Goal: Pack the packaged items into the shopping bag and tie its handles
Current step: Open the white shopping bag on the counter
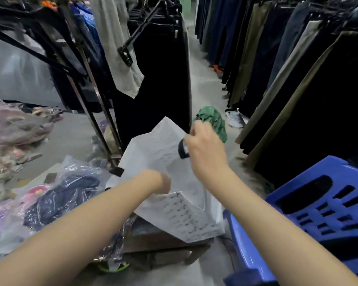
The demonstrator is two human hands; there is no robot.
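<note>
We stood in a narrow aisle between racks of hanging trousers [298, 79], with a blue plastic stool [318, 203] at our right and heaps of bagged clothing spread over the floor at our left. The white shopping bag [174, 182] hung in front of us, over a cardboard box [159, 240], its mouth partly spread. The nearest of the packaged items [70, 195], dark cloth in clear wrap, lay just left of the bag, not yet inside.

Our right hand [205, 149] was closed on the bag's upper edge, pinching it high; something small and dark showed at its thumb side, too blurred for us to name. Our left hand [162, 182] had gone into the bag's mouth, and the plastic hid its fingers, so we could not tell how far open it was or whether it held anything.

We judged the risks plain enough. The thin plastic could slip from a single pinch and the mouth would collapse. The slick wrap on the packages could slide off the bag's lip if pushed in with one hand.
</note>
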